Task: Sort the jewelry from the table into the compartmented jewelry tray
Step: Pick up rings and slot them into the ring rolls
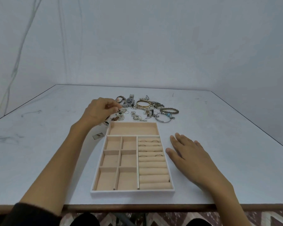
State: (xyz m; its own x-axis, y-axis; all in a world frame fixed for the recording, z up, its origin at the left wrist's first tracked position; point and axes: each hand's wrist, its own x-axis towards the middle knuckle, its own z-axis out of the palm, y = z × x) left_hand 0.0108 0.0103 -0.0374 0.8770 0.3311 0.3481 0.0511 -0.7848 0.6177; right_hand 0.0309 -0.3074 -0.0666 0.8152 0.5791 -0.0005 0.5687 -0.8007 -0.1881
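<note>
A beige compartmented jewelry tray (132, 191) lies in front of me on the white table. Several rings (154, 141) sit in the padded rolls on its right side; the other compartments hold nothing. Beyond the tray lies a heap of jewelry: a steel watch (129, 100), a gold bangle (143, 103), a beaded bracelet (169, 110) and small silver pieces (136, 117). My left hand (99, 110) hovers at the heap's left end, fingertips pinched at a small piece that I cannot make out. My right hand (188, 154) rests flat on the table right of the tray, holding nothing.
A small rectangular tag (98, 135) lies on the table left of the tray. The table's front edge (137, 207) is close to me, with a patterned carpet below. A white backdrop rises behind the table.
</note>
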